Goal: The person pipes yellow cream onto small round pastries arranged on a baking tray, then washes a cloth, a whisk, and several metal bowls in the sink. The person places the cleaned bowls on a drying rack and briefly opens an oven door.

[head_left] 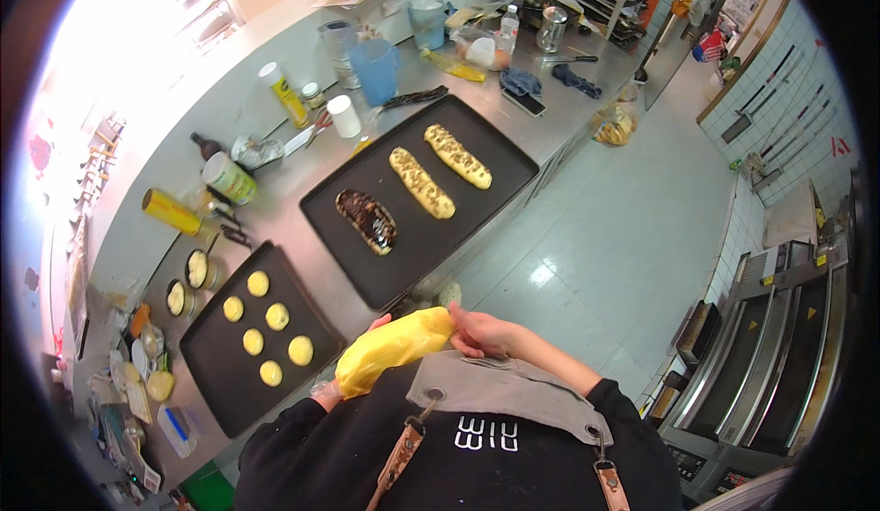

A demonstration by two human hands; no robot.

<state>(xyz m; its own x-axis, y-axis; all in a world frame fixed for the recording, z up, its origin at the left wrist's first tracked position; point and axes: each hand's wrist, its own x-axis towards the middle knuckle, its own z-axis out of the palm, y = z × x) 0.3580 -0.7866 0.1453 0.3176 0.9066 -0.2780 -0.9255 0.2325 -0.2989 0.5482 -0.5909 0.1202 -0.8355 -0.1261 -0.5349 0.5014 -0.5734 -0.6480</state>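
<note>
A bulging piping bag full of yellow filling (395,346) lies across my front, close to the apron. My left hand (328,393) is under and around its left end, mostly hidden by the bag, with fingertips showing at its far side. At the right end, my right hand (478,332) grips the bag with bent fingers. Beyond the bag, a large black baking tray (419,263) bears two long pale dough pieces with brown topping (422,183) and one dark glazed piece (366,221). A smaller black tray (220,380) at the left holds several round yellow dough pieces (277,316).
Blue plastic jugs (375,71), a white tub (344,116) and a yellow canister (283,95) stand behind the large tray. Two containers of pale filling (199,269) stand beside the small tray. A phone (524,102) lies near the counter's edge. Ovens (763,366) are at the right.
</note>
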